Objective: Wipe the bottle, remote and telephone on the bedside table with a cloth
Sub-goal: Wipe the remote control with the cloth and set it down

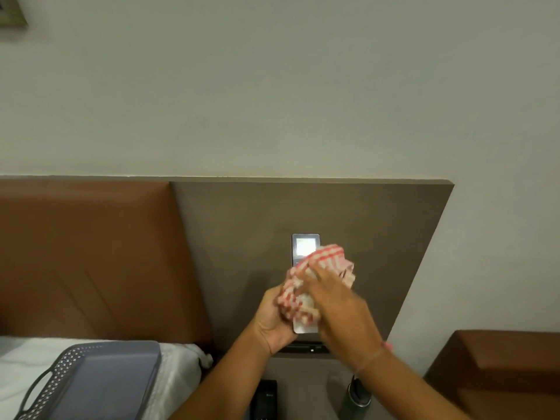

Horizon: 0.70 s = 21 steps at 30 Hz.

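Two hands: our left hand (272,319) grips the remote (305,326); our right hand (336,295) presses the cloth (321,262) onto it.
Bottle (357,395): below the remote, on the bench (306,371).

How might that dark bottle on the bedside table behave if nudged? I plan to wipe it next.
The bottle stands upright, tall and narrow, so a sideways push near the top would probably tip it. Its body looks smooth and round, so it may feel slippery and could roll once down. It appears rigid; its weight cannot be judged.
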{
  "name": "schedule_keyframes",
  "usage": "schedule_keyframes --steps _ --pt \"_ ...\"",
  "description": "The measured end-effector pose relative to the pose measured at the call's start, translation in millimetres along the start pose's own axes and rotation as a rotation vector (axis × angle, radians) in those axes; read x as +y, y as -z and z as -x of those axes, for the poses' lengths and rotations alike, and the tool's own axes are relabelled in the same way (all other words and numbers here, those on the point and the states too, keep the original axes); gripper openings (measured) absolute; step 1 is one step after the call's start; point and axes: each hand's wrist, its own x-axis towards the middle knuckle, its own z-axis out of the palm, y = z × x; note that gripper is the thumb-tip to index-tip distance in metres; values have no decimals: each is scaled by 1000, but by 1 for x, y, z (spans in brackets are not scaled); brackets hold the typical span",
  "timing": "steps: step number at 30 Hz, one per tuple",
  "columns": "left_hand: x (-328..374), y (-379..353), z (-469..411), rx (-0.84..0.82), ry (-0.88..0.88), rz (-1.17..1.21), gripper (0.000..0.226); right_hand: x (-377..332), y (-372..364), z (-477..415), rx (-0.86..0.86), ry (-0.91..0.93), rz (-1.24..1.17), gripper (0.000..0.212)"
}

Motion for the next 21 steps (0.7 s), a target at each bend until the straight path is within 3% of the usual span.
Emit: schedule_keyframes --steps 3,5,7,9,12,14,17,21 --pt "8 5 -2 38 1 29 59 -7 -21 49 -157 105 43 86" --pt "10 7 -2 58 -29 26 59 -12 -25 54 -295 70 -52 65" --pt "9 10 0 40 -28 11 56 -4 -28 57 -191 -43 -148 49" --pt "5 14 1 34 -20 -54 56 5 -12 54 -37 -185 -202 53" --pt "-7 13 3 50 23 -97 51 21 18 41 364 -243 -301 50" --pt "-16 12 1 74 51 -99 48 26 26 11 381 -186 -222 50" --pt "-24 6 -3 38 44 -95 38 23 16 -21 239 -100 -72 65" --pt "-16 7 -6 18 44 33 42 10 -29 17 127 -18 53 80"
